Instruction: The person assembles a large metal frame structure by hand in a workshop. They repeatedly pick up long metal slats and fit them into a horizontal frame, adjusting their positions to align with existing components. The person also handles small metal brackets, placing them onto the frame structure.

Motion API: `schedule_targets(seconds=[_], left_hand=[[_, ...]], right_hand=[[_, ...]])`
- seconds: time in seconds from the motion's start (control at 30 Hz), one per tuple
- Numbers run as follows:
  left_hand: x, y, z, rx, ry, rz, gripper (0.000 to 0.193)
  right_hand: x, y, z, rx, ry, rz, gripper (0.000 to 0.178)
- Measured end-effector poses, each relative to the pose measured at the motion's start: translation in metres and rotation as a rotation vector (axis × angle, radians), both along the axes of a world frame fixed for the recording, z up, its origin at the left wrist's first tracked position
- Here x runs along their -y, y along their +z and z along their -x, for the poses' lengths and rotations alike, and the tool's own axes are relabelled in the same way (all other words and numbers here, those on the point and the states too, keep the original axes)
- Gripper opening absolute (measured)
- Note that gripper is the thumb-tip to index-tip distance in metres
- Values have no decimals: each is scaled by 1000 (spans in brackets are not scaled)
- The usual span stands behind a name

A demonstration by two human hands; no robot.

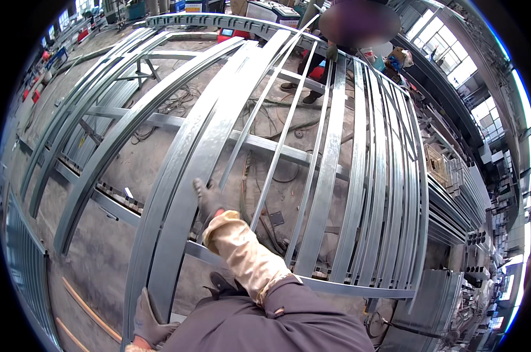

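Two long, wide galvanized steel beams lie side by side in front of me, curved by the lens. My left hand [149, 321], in a grey glove, grips the near end of the right-hand steel beam [183, 217], its thumb spread to the right. Farther up that same beam, my gloved right hand [210, 200] holds its right edge, some of its fingers hidden. A beige sleeve cover [242, 252] wraps my right forearm. Beside my left hand runs the other wide beam [145, 246].
Crossbars [271, 146] of a metal frame carry many thinner steel bars [289, 129] to the right. At the far side stands a person with a gloved hand [331, 54] at a beam end. Cables [265, 234] lie on the floor. Corrugated sheets [27, 264] sit at left.
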State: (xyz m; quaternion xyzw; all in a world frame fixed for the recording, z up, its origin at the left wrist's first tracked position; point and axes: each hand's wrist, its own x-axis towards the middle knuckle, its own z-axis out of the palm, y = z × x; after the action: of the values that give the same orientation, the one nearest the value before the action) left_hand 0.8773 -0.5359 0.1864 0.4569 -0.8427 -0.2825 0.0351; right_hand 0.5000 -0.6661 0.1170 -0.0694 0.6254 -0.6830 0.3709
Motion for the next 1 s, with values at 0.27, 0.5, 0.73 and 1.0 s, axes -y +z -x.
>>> schedule_targets(seconds=[0.27,0.5,0.73,1.0], left_hand=[[66,-49,200,-142,-318,17,108],[48,-81,292,-122,-197,-2,102],[43,-101,332,-76,-199,0,106],[39,-122,332,-104,-164,-4,108]], right_hand=[[12,-122,260,-112,-161,-19,47],[36,-130,321,-250,-106,-92,46],[33,-168,369,-305,-130,-162,42],[40,-154,357,-291,-66,-257,44]])
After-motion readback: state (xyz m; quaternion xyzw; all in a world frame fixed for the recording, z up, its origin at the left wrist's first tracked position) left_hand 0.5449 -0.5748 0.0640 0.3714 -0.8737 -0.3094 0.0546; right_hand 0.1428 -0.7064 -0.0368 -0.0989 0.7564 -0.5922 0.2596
